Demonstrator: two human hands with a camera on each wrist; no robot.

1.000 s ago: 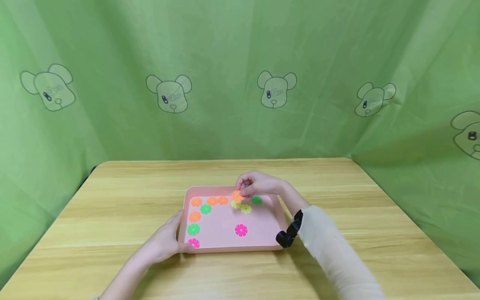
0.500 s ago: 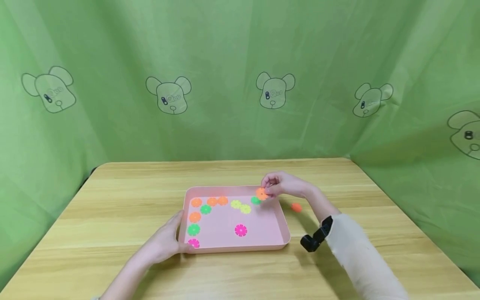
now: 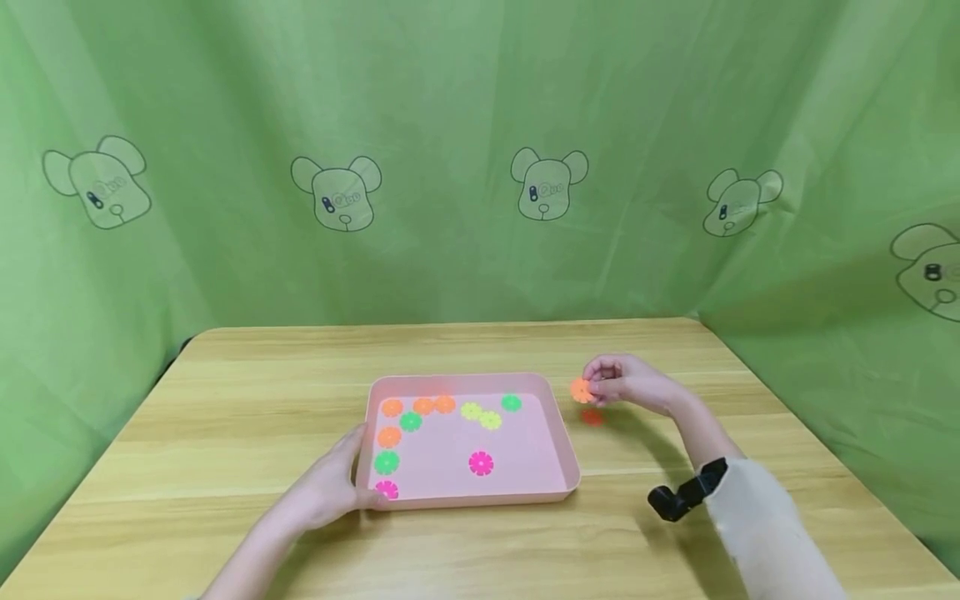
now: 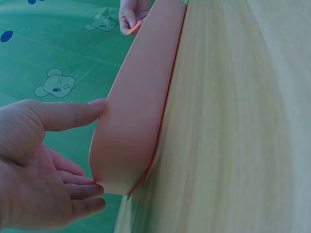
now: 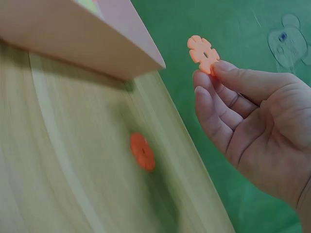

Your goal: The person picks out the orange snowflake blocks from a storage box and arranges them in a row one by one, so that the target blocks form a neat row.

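The right hand [image 3: 628, 383] pinches an orange flower disc [image 3: 580, 390] by its edge at the hand's nine o'clock, beyond the two o'clock corner of the pink tray [image 3: 480, 502]; the left hand [image 3: 326, 487], spread wide, touches the tray's eight o'clock corner.

Pink tray [image 3: 442, 454] on a streaked bench [image 3: 225, 417], patterned green cloth [image 3: 450, 275] behind
Inside the tray are four orange discs [image 3: 389, 437], three green discs [image 3: 387, 462], two yellow discs [image 3: 491, 421] and two hot-pink discs [image 3: 481, 463]; the raised disc [image 3: 580, 390] is light orange, the loose disc [image 3: 592, 417] deeper red-orange. The bench shows pale yellow-brown grain, the cloth dark-outlined animal heads [image 3: 550, 200], the sleeve [image 3: 768, 525] plain cream, the wrist camera [image 3: 667, 504] black.
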